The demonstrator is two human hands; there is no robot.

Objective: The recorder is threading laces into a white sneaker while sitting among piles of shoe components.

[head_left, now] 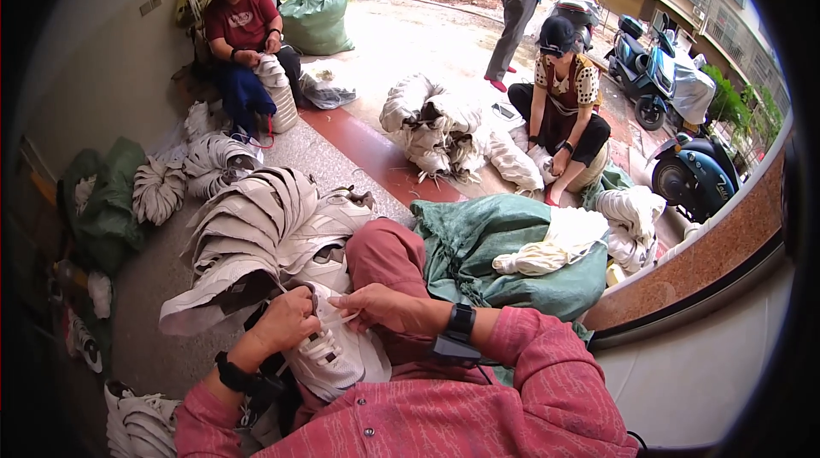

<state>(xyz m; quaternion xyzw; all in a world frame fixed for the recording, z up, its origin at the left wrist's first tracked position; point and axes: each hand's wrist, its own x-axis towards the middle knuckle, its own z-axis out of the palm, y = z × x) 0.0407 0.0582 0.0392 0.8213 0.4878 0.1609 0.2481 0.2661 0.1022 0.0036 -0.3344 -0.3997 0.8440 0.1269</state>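
A white shoe upper lies across my lap, its lace threaded through several eyelets. My left hand is closed at the upper's left edge, in a pinch on the white shoelace. On the other side, my right hand pinches a light strand of the same shoelace near the upper's top. Just beyond my hands, a long curved stack of nested white shoe uppers leans by my knee. A bundle of loose white shoelaces rests on a green woven sack to my right.
Two co-workers sit ahead: a person in a dark red shirt at left, another in a spotted top at right. Between them is a heap of bundled uppers. Another green sack stands at left. Scooters are parked outside.
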